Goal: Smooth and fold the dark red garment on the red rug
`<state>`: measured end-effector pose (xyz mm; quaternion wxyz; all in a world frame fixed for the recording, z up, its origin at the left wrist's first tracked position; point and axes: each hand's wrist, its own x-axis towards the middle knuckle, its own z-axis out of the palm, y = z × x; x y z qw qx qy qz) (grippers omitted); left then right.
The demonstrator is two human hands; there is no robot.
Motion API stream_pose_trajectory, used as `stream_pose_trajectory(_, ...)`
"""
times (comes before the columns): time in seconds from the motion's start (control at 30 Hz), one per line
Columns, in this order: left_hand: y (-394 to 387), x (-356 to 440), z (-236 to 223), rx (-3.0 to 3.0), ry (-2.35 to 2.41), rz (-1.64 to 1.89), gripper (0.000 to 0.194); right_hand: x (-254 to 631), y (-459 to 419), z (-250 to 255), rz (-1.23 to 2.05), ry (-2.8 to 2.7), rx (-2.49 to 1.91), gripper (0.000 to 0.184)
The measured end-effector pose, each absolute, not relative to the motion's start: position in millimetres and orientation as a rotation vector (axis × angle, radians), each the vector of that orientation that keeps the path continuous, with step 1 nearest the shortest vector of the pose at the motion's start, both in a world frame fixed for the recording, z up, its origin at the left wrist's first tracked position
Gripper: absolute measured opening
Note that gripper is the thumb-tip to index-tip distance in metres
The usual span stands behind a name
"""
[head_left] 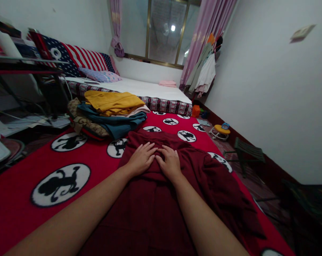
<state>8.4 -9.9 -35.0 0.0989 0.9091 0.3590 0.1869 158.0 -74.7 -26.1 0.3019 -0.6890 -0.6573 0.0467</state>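
Small bedroom, red fleece blanket with black-and-white roundels (22, 177) covering the bed. Left hand (141, 158) and right hand (170, 163) lie flat, fingers spread, gripping nothing, on a dark maroon cloth garment (155, 206) mid-blanket. Garment looks partly smoothed, right side rumpled; folded yellow and teal clothes pile (113, 113) sits behind.

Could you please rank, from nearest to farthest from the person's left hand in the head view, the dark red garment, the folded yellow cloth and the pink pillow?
From the left hand:
1. The dark red garment, directly under the palm.
2. The folded yellow cloth, atop the pile ahead and to the left.
3. The pink pillow, far ahead on the white bed near the window.
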Motion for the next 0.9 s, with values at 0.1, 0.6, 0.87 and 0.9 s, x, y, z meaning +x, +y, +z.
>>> stream_pose_trajectory(0.1, -9.8, 8.5, -34.9, 2.687, 1.068, 0.556, 0.044, 157.7, -74.7, -26.0, 0.123, -1.741, -1.832, 0.03)
stream_pose_trajectory(0.6, -9.5, 8.6, -36.0, 2.695, 1.063, 0.56, 0.044, 157.8, -74.5, -26.7, 0.113, -1.736, -1.823, 0.029)
stream_pose_trajectory(0.87, -9.9, 8.9, -34.4, 2.688, 1.059, 0.559, 0.045, 158.6, -73.8, -28.4, 0.108, -1.744, -1.815, 0.029)
stream_pose_trajectory(0.9, -10.2, 9.0, -33.9, 2.687, 1.061, 0.555, 0.045, 158.5, -73.8, -28.3, 0.11, -1.744, -1.816, 0.029)
